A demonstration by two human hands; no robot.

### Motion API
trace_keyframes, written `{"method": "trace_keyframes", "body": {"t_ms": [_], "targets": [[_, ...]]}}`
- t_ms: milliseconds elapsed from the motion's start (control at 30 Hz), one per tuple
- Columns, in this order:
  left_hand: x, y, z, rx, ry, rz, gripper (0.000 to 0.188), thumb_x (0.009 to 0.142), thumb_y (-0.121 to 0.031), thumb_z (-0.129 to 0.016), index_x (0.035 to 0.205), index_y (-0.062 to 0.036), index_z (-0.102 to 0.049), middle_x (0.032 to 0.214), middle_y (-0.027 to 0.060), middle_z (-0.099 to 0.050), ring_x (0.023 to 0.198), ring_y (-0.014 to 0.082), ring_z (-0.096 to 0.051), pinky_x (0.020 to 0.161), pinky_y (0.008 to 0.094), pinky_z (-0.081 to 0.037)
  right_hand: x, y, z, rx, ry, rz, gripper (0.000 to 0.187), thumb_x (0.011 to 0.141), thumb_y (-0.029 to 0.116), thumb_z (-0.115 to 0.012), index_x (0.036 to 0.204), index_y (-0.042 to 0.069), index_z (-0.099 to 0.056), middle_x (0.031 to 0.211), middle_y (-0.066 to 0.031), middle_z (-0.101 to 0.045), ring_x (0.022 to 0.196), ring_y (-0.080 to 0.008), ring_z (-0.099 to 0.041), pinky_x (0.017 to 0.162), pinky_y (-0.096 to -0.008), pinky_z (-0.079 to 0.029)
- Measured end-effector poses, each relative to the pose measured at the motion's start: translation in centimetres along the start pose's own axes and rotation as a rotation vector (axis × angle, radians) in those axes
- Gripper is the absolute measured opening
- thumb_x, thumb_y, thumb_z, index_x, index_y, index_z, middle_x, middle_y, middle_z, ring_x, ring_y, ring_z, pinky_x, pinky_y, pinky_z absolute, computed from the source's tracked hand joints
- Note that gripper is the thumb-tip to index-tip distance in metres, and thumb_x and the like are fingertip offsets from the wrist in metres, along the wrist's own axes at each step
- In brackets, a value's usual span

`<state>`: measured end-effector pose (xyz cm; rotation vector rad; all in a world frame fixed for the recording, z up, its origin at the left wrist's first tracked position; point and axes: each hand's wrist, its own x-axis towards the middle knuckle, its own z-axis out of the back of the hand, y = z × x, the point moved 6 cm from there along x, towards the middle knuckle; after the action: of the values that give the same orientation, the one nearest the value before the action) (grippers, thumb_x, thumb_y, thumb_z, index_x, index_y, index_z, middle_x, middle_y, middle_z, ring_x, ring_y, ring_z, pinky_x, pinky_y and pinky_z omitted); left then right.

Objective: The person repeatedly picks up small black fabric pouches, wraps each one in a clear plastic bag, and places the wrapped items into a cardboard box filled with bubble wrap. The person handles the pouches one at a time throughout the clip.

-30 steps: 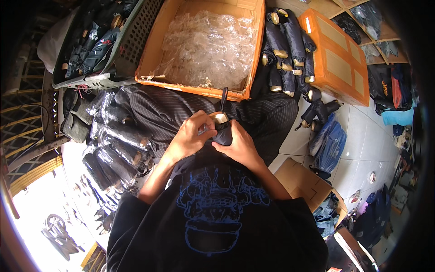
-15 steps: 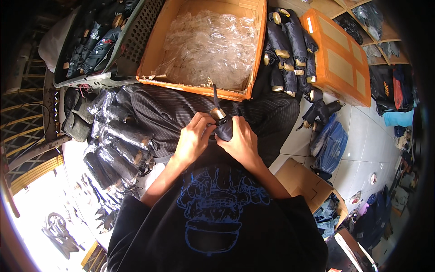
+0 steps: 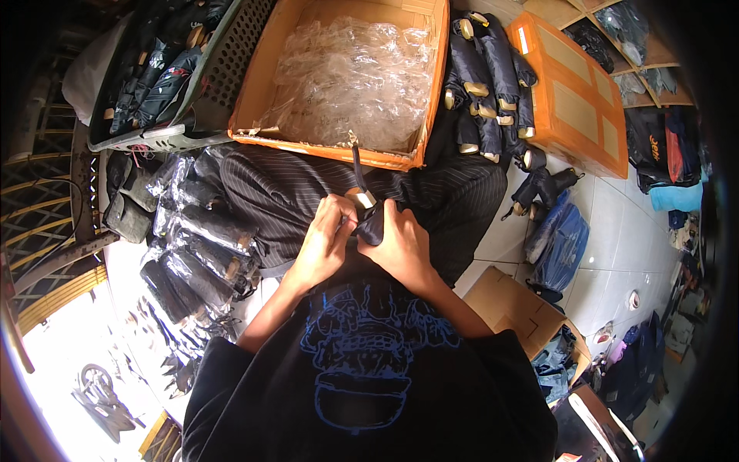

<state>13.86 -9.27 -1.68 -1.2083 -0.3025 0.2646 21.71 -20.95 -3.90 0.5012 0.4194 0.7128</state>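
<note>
Over my lap, both hands work on a small black folding umbrella (image 3: 371, 228), held with its pale wooden-looking handle (image 3: 362, 200) pointing away from me. A dark wrist strap (image 3: 356, 165) rises from that handle toward the box. My left hand (image 3: 325, 240) pinches the cloth just below the handle on the left side. Wrapped around the right side of the umbrella is my right hand (image 3: 402, 242), thumb toward me. Fingers hide much of the cloth.
Ahead stands an open carton (image 3: 239, 127) holding clear plastic sleeves (image 3: 346, 85). A dark crate (image 3: 173, 135) of umbrellas is far left; sleeved umbrellas (image 3: 192, 269) lie below it. Bare folded umbrellas (image 3: 477, 85) and an orange-taped carton (image 3: 573, 96) sit right. An open cardboard box (image 3: 508, 308) stands nearer.
The umbrella and both hands have shifted slightly left. Its handle has tilted a little, and my right fingers have moved up closer to it.
</note>
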Motion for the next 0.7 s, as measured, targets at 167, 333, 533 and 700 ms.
{"method": "trace_keyframes", "body": {"t_ms": [167,333,533,700], "targets": [[-0.2,-0.4,0.3,0.185,0.052,-0.015,0.013,0.084,0.000,-0.065,0.092,-0.0005,-0.056,0.087,0.0129,-0.055,0.084,0.0303,-0.054,0.077,0.0396,-0.045,-0.2,0.5,0.5,-0.028,-0.106,0.110,0.052,0.059,0.017,-0.077,0.102,0.002,-0.053,0.080,-0.0137,-0.066,0.073,-0.0334,-0.061,0.062,-0.0418,-0.053],[0.1,1.0,0.5,0.299,0.158,-0.006,0.017,0.081,-0.007,-0.070,0.094,-0.0008,-0.060,0.087,0.0125,-0.058,0.084,0.0322,-0.057,0.076,0.0413,-0.048,-0.3,-0.7,-0.8,-0.051,-0.137,0.132,0.061,0.058,0.017,-0.079,0.112,0.003,-0.054,0.081,-0.0129,-0.066,0.077,-0.0314,-0.061,0.065,-0.0410,-0.052],[0.4,2.2,0.5,0.217,0.230,0.157,0.009,0.084,-0.006,-0.066,0.084,0.0021,-0.062,0.085,0.0149,-0.060,0.085,0.0342,-0.058,0.076,0.0416,-0.048,-0.5,-1.2,-1.5,-0.133,-0.064,0.098,0.050,0.062,0.022,-0.079,0.100,0.003,-0.054,0.085,-0.0136,-0.067,0.079,-0.0326,-0.061,0.068,-0.0425,-0.053],[0.6,1.3,0.3,0.267,0.245,0.008,0.006,0.084,-0.002,-0.063,0.087,0.0024,-0.062,0.084,0.0135,-0.061,0.082,0.0315,-0.059,0.075,0.0382,-0.047,-0.9,-1.5,-1.9,-0.128,-0.138,0.150,0.048,0.059,0.020,-0.078,0.099,0.005,-0.056,0.076,-0.0103,-0.062,0.075,-0.0298,-0.058,0.064,-0.0409,-0.050]]}}
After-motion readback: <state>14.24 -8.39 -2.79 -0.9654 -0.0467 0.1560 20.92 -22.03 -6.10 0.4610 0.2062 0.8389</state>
